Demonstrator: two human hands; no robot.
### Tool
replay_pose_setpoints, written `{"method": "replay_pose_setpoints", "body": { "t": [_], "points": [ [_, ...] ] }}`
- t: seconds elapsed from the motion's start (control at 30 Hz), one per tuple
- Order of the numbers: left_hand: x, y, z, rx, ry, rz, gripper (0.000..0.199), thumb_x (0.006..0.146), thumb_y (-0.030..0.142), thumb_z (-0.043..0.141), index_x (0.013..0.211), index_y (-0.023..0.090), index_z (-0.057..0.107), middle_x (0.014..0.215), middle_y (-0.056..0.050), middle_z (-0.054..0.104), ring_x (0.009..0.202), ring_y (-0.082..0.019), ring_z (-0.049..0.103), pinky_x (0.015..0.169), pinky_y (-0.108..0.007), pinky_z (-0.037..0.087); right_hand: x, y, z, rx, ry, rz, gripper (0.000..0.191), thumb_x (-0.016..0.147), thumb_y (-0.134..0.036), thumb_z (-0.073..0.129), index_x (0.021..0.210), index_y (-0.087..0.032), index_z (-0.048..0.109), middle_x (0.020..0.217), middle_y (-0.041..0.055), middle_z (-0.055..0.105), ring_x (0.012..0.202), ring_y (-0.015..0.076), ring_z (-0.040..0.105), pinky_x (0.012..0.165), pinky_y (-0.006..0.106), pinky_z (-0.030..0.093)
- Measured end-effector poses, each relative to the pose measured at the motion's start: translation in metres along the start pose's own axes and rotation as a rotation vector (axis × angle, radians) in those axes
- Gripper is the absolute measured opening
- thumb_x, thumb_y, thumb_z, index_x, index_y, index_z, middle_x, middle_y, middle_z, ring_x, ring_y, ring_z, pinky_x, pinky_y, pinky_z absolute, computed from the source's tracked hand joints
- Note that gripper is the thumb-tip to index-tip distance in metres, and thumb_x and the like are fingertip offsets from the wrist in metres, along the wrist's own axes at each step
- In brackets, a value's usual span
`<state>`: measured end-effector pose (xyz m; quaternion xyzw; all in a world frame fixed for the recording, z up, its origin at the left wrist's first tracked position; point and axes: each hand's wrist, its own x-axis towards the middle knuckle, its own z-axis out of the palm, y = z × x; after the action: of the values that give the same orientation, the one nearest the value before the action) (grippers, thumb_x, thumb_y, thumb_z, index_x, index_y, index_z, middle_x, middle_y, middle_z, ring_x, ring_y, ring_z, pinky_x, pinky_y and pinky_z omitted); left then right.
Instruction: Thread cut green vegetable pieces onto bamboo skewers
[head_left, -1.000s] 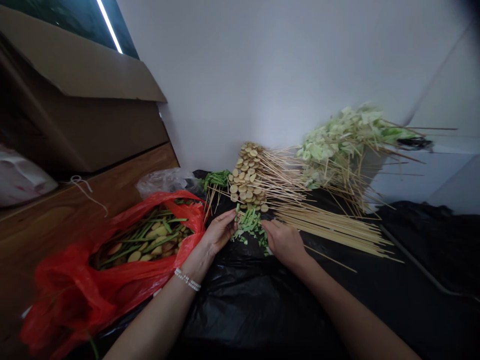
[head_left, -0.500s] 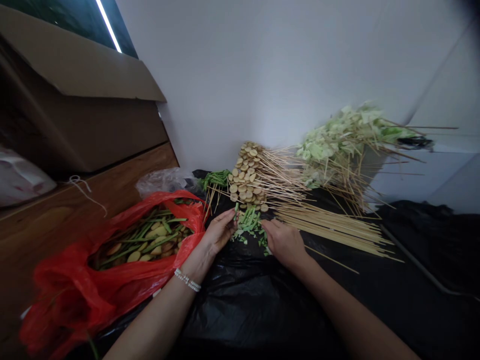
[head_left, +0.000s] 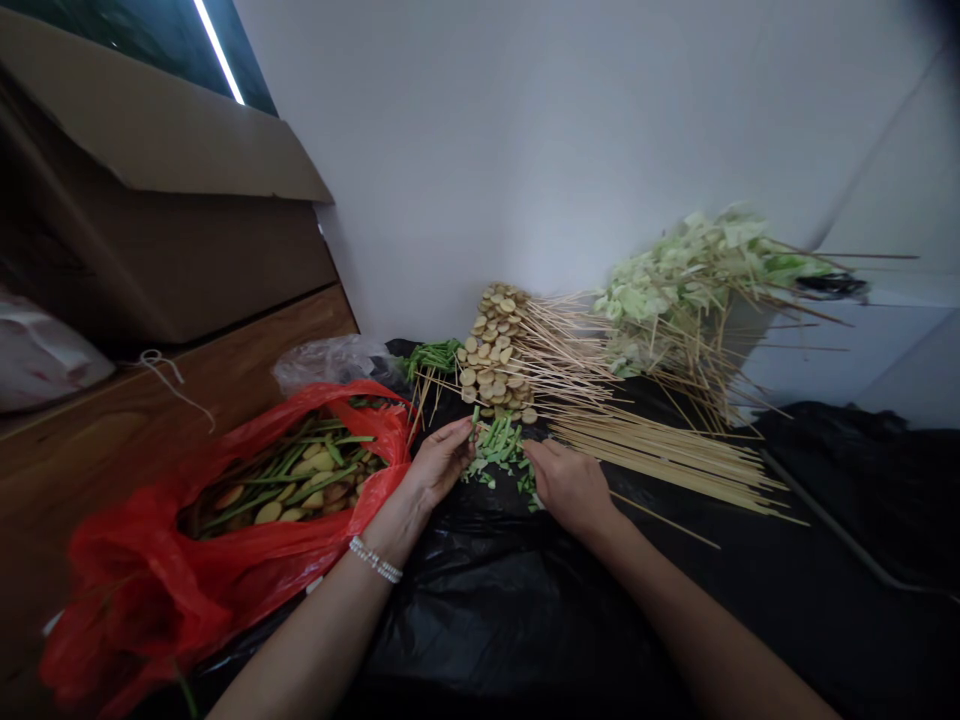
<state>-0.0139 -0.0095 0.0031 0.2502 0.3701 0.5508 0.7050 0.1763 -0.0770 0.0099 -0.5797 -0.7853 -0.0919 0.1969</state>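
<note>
My left hand [head_left: 442, 462] pinches a short green bean piece [head_left: 475, 418] upright between thumb and fingers. Across from it, my right hand [head_left: 566, 482] is closed, fingertips pointing left at the cut beans; what they grip, if anything, is hidden. Between both hands lies a small pile of cut green bean pieces [head_left: 501, 440] on black plastic sheeting [head_left: 487, 600]. Just behind the pile, skewered potato slices [head_left: 491, 350] are heaped with their sticks toward the right. Beside my right hand lie several bare bamboo skewers [head_left: 675, 460].
A red plastic bag [head_left: 165, 560] of beans and potato slices sits open at left. Green bean skewers [head_left: 431, 358] and a clear bag [head_left: 330, 362] lie behind it. Skewered cabbage [head_left: 690, 265] is piled at back right. A cardboard box [head_left: 187, 240] stands at upper left.
</note>
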Motion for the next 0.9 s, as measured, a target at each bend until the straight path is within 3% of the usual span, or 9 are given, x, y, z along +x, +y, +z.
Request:
{"method": "replay_pose_setpoints", "body": {
  "t": [0.4,0.63,0.9],
  "points": [
    [-0.0011,-0.0004,-0.0005,0.06,-0.011,-0.009,0.014,0.065,0.004,0.076,0.078,0.009,0.073,0.075,-0.006,0.071,0.065,-0.009,0.061,0.058,-0.017,0.048,-0.001,-0.0014,0.0004,-0.01,-0.004,-0.011,0.028,0.095,-0.021,0.036,0.095,-0.022,0.063,0.08,0.001,0.063,0.068,0.012,0.057,0.057,0.027,0.026],
    [0.0003,-0.002,-0.0029,0.035,-0.012,-0.039,0.009,0.07,0.004,0.071,0.075,0.012,0.072,0.074,-0.005,0.069,0.063,-0.009,0.06,0.056,-0.016,0.048,-0.0011,-0.001,0.0034,-0.006,-0.004,-0.007,0.029,0.094,-0.02,0.036,0.1,-0.022,0.064,0.081,0.0016,0.064,0.069,0.0117,0.057,0.057,0.026,0.027],
    [-0.0026,-0.0044,-0.0002,0.078,-0.03,-0.06,0.008,0.067,0.005,0.074,0.072,0.011,0.071,0.074,-0.004,0.069,0.063,-0.009,0.059,0.054,-0.016,0.047,-0.0019,-0.0034,0.0017,0.004,-0.003,-0.014,0.028,0.094,-0.018,0.036,0.099,-0.022,0.064,0.082,0.0022,0.064,0.072,0.0122,0.058,0.059,0.025,0.029]
  ]
}}
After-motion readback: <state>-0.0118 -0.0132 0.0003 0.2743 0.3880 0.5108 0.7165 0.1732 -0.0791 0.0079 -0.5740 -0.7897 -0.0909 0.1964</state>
